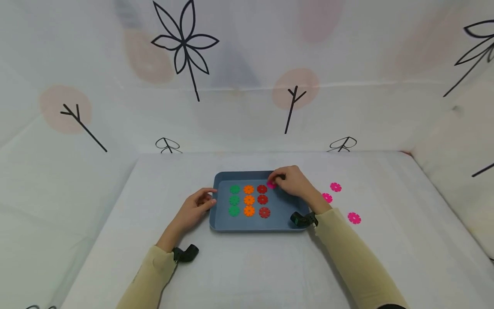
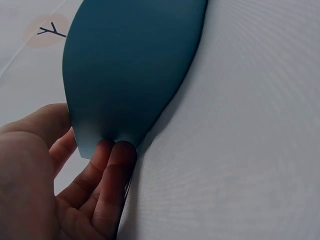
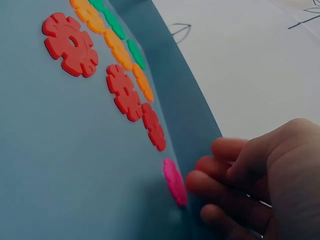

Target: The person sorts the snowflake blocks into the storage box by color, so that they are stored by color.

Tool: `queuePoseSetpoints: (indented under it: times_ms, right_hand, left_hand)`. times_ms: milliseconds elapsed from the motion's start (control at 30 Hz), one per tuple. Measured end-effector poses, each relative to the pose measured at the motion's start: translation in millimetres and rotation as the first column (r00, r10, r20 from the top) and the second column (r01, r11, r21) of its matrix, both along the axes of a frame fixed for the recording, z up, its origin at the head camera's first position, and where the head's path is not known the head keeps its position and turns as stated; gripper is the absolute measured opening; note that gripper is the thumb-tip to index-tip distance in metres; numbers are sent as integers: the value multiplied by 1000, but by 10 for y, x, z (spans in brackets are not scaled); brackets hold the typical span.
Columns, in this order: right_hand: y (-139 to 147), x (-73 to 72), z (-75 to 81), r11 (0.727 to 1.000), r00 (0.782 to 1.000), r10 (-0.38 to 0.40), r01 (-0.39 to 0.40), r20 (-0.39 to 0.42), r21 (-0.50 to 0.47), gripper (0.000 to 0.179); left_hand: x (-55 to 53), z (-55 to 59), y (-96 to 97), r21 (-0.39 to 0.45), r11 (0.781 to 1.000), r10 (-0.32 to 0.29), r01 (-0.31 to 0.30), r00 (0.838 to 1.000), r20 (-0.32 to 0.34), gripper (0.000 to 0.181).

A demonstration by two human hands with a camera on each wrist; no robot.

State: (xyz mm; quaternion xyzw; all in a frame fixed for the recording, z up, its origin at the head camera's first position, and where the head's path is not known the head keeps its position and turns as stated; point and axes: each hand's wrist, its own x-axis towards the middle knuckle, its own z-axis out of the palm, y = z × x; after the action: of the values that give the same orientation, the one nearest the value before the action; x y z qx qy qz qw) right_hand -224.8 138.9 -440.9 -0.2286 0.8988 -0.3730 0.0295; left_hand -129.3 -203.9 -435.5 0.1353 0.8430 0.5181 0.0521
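A blue-grey tray (image 1: 281,223) lies on the white table. In it, notched plastic discs stand in columns: green discs (image 1: 234,200), orange discs (image 1: 249,200) and red discs (image 1: 262,199). My left hand (image 1: 194,209) holds the tray's left edge; in the left wrist view its fingers (image 2: 116,170) bear on the tray's outer wall. At the tray's far side, my right hand (image 1: 293,182) is over a pink disc (image 3: 174,182), right of the farthest red disc. In the right wrist view, the loosely bent fingers are beside that disc, one fingertip at its edge, without a visible pinch.
Right of the tray, more pink discs lie loose on the white tablecloth (image 1: 247,274): one pink disc (image 1: 335,187) farther back, another pink disc (image 1: 327,197) by the right forearm, and a third pink disc (image 1: 354,218) nearer. A printed white curtain (image 1: 239,120) rises behind the table.
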Motion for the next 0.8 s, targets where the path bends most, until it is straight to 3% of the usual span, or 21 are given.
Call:
queuePoseSetpoints:
  times_ms: [267, 533, 667, 800]
  right_hand:
    - [116, -12, 71, 991, 1000, -15, 18, 22, -132, 19]
    - [501, 10, 131, 973, 995, -101, 102, 16, -206, 15]
    - [798, 29, 128, 962, 982, -184, 190, 45, -199, 17]
    - [1132, 108, 84, 951, 958, -274, 282, 81, -124, 21]
  left_hand:
    - [-1, -1, 2, 0, 1000, -11, 11, 1000, -8, 36]
    - [0, 16, 2, -7, 1000, -13, 13, 1000, -9, 36]
    - [1, 18, 4, -13, 1000, -9, 9, 1000, -8, 36]
    - [7, 21, 10, -19, 1000, -7, 7, 1000, -9, 36]
